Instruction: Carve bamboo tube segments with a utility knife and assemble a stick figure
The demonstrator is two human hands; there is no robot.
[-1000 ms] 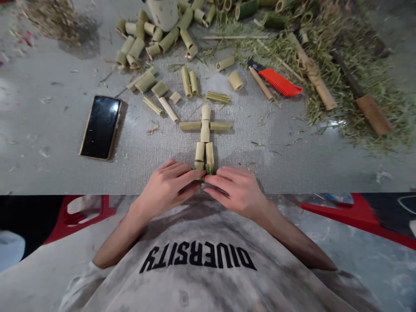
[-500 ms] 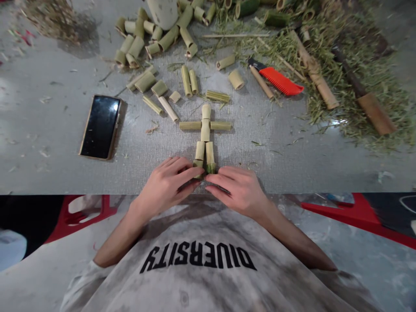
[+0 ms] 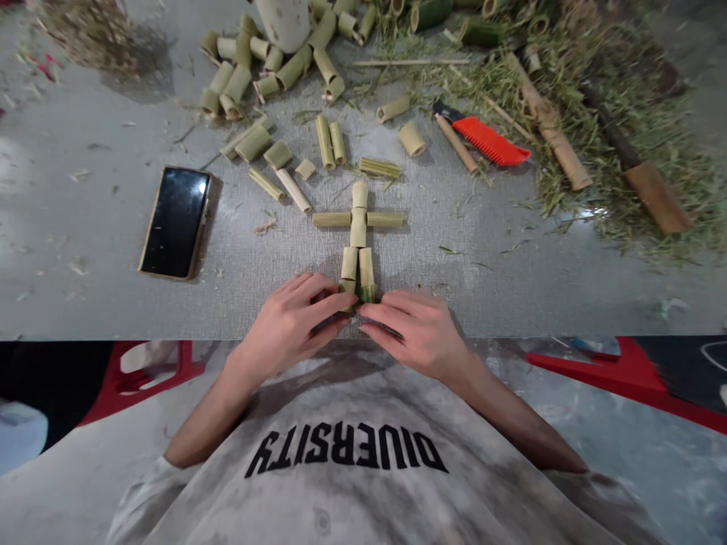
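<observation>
Eight short bamboo pieces form a stick figure (image 3: 358,228) on a grey table (image 3: 255,227), close to its near edge. Its long axis runs straight away from the person, head end pointing to the far side, legs toward the body; two arm pieces (image 3: 332,219) lie crosswise. The left hand (image 3: 304,312) and right hand (image 3: 414,324) reach the two lowest leg pieces (image 3: 368,293), fingers bent, thumbs slightly parted from forefingers; whether either pinches its piece, I cannot tell. Beyond the head lie loose bamboo cuts (image 3: 278,155). Left is a phone (image 3: 176,222); right, a red-handled tool (image 3: 491,141) and green shavings (image 3: 602,212). Farther back, a pale speckled container (image 3: 285,23) stands among bamboo sections (image 3: 295,70), its contents out of sight.
</observation>
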